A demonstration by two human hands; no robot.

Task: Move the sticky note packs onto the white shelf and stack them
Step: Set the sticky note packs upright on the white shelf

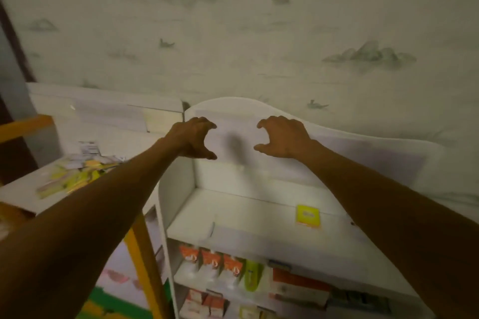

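Both arms reach forward at full stretch, raised in front of the curved back panel of the white shelf (259,217). The left hand (193,137) is palm-down with its wrist bent slightly inward; its fingers (207,124) are curled into a claw, thumb pointing toward the right hand, and they hold nothing. The right hand (283,137) mirrors it: fingers hooked, thumb tip aimed left, nothing between them. The two hands sit level with each other, apart, with a gap of bare back panel between them, where a blurred shadow falls. Neither hand touches the shelf surface below.

One yellow sticky note pack (308,216) lies flat on the top board of the white shelf, toward its right side, just beside the right forearm and well below both hands. More sticky note packs (75,176), yellow and pale, lie in a loose heap on the white table (23,193) to the left, under the left forearm's line; the blur hides how many there are.

Lower shelf tiers hold orange cartons (211,259) and a green bottle (252,276). Behind everything is wallpaper (259,33) with faint mountains and boats.
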